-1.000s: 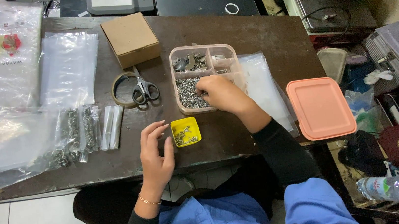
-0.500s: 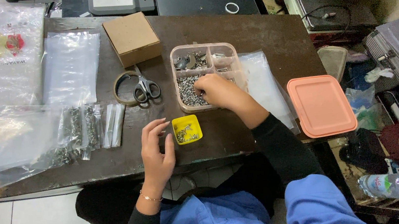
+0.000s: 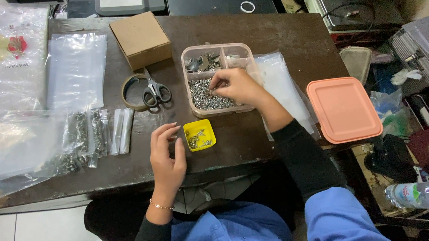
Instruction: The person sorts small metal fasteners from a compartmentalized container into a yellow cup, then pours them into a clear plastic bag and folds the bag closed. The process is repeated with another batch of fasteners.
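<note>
**Right hand in the screw box, left hand by the yellow tray**

The right hand [image 3: 236, 85] reaches into a clear divided box [image 3: 243, 49] that sits at the middle of the dark table [image 3: 291, 38]. Its fingers [image 3: 215, 86] are pinched narrow over the heap of small silver screws [image 3: 202, 96] in the box's large near compartment; whether a screw is caught between them is too small to tell. The two smaller compartments along the far side of the box hold darker metal parts.

The left hand [image 3: 167, 160] rests near the front edge of the table, fingers loosely curled and holding nothing, just beside a small yellow tray [image 3: 199, 135] with a few screws in it. The tray lies between the left hand and the box, closer to the front edge.

Left of the box lie scissors [image 3: 156, 92] with dark handles, overlapping a ring of tape [image 3: 128, 86]. Behind them, toward the far edge, stands a closed brown cardboard box [image 3: 140, 39]. The left part of the table is covered with clear plastic bags [image 3: 76, 71], and several small filled packets [image 3: 91, 133] lie in a row near the front left. Another flat clear bag [image 3: 282, 84] lies just right of the divided box, partly under the right forearm. A salmon-pink lid [image 3: 343, 108] sits at the table's right edge, overhanging it.
</note>
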